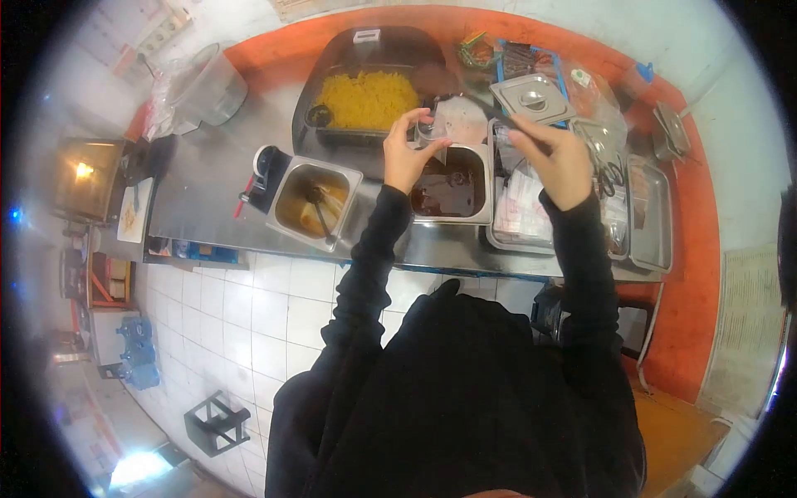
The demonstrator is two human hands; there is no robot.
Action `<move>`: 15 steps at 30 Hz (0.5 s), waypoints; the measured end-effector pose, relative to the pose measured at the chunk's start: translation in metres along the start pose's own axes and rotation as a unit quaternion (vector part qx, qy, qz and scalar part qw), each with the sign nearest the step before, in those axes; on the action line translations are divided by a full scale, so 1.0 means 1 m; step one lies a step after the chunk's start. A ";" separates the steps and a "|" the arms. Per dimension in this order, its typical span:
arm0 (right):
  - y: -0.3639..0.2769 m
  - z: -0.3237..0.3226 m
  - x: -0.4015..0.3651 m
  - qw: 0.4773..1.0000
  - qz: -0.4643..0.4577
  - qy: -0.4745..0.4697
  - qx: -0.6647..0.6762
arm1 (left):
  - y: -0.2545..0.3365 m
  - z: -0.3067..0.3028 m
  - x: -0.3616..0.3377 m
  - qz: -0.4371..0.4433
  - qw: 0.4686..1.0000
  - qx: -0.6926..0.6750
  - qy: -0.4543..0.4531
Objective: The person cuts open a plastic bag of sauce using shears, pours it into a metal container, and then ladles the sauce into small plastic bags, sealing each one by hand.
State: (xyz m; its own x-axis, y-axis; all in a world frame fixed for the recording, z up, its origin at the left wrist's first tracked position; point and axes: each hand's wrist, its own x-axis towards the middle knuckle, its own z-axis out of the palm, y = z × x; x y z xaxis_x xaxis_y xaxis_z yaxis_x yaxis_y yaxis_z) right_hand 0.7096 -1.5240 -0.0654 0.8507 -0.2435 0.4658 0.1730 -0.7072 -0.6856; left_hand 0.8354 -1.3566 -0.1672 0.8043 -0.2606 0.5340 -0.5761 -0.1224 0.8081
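Above a steel pan of dark red sauce [448,187], my left hand [407,156] is closed in a pinch on a small clear plastic bag [443,155]. Behind the bag stands a clear tub [462,119] with something pale in it. My right hand [564,162] is closed around a dark handle [507,129]; the far end of that tool cannot be made out. Under my right hand, a steel tray [521,243] holds a stack of white and red printed packets [525,199].
Yellow rice [365,98] fills a black container at the back. To the left sits a steel pan [286,206] of brownish liquid with a ladle [320,212]. A steel lid [533,98], scissors [611,174] and a clear bucket [212,87] are also on the counter. A black stool [217,423] stands on the floor.
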 end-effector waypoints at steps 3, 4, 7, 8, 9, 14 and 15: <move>-0.004 0.006 -0.003 0.994 0.020 -0.049 -0.101 | -0.001 -0.001 0.001 -0.005 1.000 0.006 0.006; -0.005 0.008 -0.003 0.994 0.018 -0.049 -0.101 | -0.001 -0.001 0.001 -0.018 1.000 0.008 0.007; -0.005 0.010 -0.004 0.996 -0.031 -0.030 -0.081 | 0.008 -0.006 0.001 -0.020 0.999 0.041 0.030; -0.004 0.010 -0.003 0.996 -0.033 -0.029 -0.083 | 0.007 -0.007 0.002 -0.019 0.999 0.041 0.031; -0.004 0.010 -0.003 0.995 -0.035 -0.029 -0.084 | 0.006 -0.007 0.003 -0.016 0.999 0.036 0.031; -0.004 0.010 0.000 0.991 -0.046 -0.022 -0.123 | 0.003 -0.008 0.007 -0.009 0.998 0.034 0.060; -0.005 0.009 0.000 0.990 -0.052 -0.020 -0.132 | 0.004 -0.009 0.008 -0.011 0.997 0.041 0.062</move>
State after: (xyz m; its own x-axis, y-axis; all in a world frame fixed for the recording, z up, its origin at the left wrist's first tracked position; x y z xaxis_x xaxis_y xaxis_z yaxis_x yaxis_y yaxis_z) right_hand 0.7138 -1.5146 -0.0672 0.8554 -0.1379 0.4993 0.1292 -0.8766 -0.4635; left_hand 0.8411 -1.3511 -0.1576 0.8260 -0.1362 0.5470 -0.5637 -0.2054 0.8001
